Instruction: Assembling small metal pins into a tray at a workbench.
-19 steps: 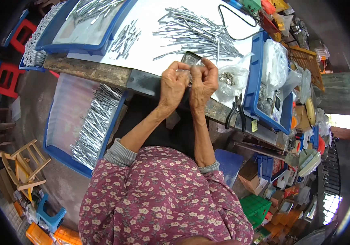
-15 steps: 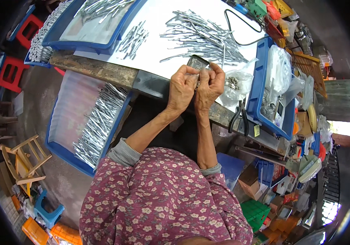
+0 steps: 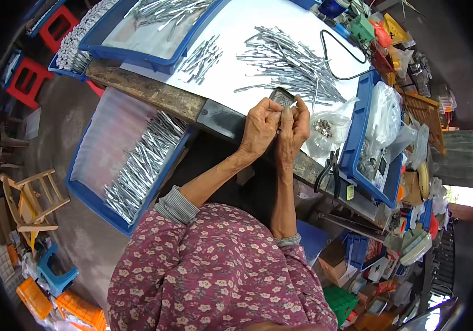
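Note:
My left hand [image 3: 261,127] and my right hand [image 3: 293,129] meet at the table's front edge, fingers pinched together. A small pale tip shows at the right fingertips, but the piece between the hands is mostly hidden. Just beyond the fingers lies a small dark rectangular tray [image 3: 282,96] with metal bits in it. A pile of thin grey metal rods [image 3: 289,60] spreads over the white table top [image 3: 231,52] farther back. To the right of my right hand sits a clear plastic bag [image 3: 318,144] holding small metal parts.
Black-handled pliers [image 3: 329,174] hang over the front edge. A blue tray with plastic bags [image 3: 349,157] stands right. Another blue tray [image 3: 159,65] and a smaller rod pile [image 3: 202,59] are at left. Below, a blue crate [image 3: 104,218] holds rods. A black cable [image 3: 327,55] curves behind.
The whole view has shifted, so the table and hands appear slightly lower and farther right. My hands remain pinched together, and a pale tip now shows at the right fingertips.

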### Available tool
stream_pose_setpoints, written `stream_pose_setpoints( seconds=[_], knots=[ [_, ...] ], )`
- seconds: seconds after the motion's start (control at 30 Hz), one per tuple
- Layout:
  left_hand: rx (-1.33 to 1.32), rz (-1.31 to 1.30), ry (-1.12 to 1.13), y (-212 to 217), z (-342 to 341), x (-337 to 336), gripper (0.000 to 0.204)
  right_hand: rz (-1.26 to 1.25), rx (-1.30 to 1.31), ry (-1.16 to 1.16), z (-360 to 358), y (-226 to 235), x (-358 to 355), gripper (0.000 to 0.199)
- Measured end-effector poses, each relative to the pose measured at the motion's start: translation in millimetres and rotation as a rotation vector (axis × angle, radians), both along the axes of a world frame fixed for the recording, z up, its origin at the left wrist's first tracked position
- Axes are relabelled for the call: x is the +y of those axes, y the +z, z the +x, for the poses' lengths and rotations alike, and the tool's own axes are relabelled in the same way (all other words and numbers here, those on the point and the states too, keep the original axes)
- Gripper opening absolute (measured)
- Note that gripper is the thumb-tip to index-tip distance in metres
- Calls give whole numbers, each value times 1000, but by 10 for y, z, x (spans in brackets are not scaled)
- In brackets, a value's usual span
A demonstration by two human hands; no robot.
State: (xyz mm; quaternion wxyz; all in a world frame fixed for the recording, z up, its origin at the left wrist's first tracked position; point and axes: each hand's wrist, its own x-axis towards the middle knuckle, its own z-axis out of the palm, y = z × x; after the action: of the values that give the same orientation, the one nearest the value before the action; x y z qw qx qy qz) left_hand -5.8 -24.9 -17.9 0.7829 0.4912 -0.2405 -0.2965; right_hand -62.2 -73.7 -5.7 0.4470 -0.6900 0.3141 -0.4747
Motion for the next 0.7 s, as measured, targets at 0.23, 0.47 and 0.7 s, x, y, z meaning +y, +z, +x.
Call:
stream_pose_setpoints(
  seconds=[0.23, 0.47, 0.7],
  knots=[
    [-46, 38, 35, 6, -34, 22, 7, -13, -5, -73, 65, 23, 90, 34],
    [-101, 48, 32, 47, 10, 52, 8, -42, 84, -113, 98, 29, 78, 31],
    [-366, 173, 108, 20, 339, 97, 10, 122, 37, 94, 111, 102, 61, 34]
  ],
)
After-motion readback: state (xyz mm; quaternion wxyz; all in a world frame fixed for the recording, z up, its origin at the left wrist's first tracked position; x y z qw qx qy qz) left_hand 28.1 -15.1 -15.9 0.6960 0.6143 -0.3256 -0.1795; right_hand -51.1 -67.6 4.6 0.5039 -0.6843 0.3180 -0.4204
